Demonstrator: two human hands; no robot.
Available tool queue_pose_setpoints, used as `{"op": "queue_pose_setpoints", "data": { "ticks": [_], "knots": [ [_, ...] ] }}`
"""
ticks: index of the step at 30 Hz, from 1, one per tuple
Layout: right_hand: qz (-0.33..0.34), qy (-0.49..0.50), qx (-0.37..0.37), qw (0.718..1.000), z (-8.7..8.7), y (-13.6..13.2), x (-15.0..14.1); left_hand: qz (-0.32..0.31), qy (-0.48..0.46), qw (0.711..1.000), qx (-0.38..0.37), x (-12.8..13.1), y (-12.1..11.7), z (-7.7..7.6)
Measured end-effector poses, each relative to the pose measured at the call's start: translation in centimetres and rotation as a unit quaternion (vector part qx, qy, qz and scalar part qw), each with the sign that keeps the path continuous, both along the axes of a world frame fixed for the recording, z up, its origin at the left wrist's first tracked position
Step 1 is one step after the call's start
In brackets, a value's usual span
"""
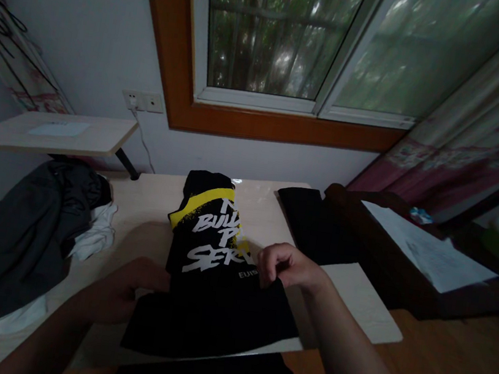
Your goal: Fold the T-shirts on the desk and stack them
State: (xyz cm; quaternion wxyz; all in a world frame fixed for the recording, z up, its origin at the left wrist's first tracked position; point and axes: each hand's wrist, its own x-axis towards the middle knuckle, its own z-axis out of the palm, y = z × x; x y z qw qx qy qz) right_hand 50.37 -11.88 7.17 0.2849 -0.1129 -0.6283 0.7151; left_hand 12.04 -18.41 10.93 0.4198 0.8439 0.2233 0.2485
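Observation:
A black T-shirt (pixel 202 292) with white lettering and a yellow band lies partly folded on the pale table, its near part turned up toward the middle. My right hand (pixel 282 265) pinches the cloth at its right edge, beside the print. At the left edge, my left hand (pixel 130 288) is closed on the shirt, with its fingertips partly hidden in shadow and behind the fabric.
Dark and white clothes (pixel 33 237) are heaped on the left. A folded black cloth (pixel 313 224) lies at the table's (pixel 368 296) right side. A raised shelf (pixel 53 131) stands back left; a dark wooden piece with paper (pixel 426 249) stands right.

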Motion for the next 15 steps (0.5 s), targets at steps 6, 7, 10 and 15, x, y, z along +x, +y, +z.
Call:
{"op": "queue_pose_setpoints", "data": {
  "ticks": [6,7,10,15],
  "knots": [
    [-0.137,0.015,-0.085,0.987,0.3,0.2,-2.4,0.2,-0.041,0.974,-0.094,0.0,1.0,-1.2],
    [-0.196,0.009,-0.104,0.975,0.1,0.6,-3.0,0.279,-0.054,0.952,-0.118,0.0,1.7,-1.7],
    [-0.358,0.005,-0.128,0.925,-1.2,2.3,-4.8,0.423,-0.09,0.871,-0.232,0.5,4.5,-3.5],
    [-0.401,-0.003,-0.217,0.89,-4.7,4.4,-6.0,0.456,-0.144,0.819,-0.316,0.8,8.2,-7.5]
  ]
}}
